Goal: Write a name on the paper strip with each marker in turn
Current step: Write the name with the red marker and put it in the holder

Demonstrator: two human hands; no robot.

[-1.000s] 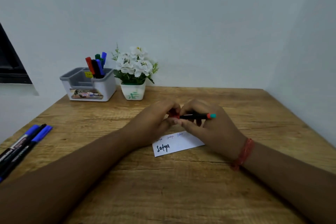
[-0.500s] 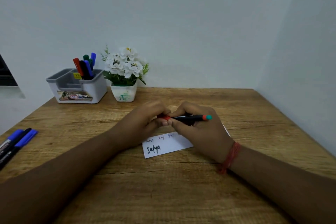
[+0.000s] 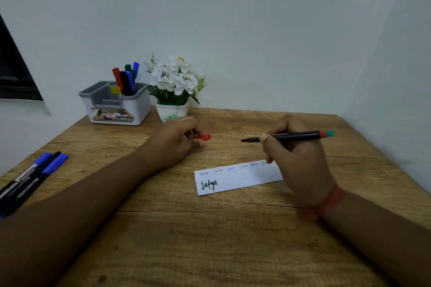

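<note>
Two hands now apart: I see left hand (image 3: 177, 140) pinching the red cap (image 3: 204, 137), right hand (image 3: 296, 154) gripping uncapped marker (image 3: 289, 137). Paper strip (image 3: 235, 179) at 6 o'clock of marker; table (image 3: 210, 240) bare toward near edge.

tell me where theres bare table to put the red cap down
Bare wood lies between the left hand holding the red cap and the right hand, above the paper strip. The near table between both forearms is also free. Crowded: markers at the left edge, organizer and flower pot at the back.
</note>
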